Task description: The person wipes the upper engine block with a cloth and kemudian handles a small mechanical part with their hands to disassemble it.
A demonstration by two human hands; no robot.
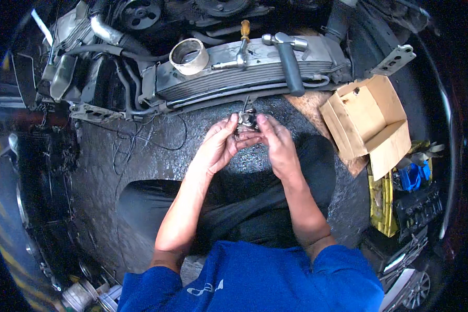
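1. Together, the left hand and the right hand close their fingers around a small metal part, held between them above the person's lap
2. Just beyond it lies a radiator with a roll of tape, a screwdriver and a hammer on top
3. Well to the right sits an open cardboard box
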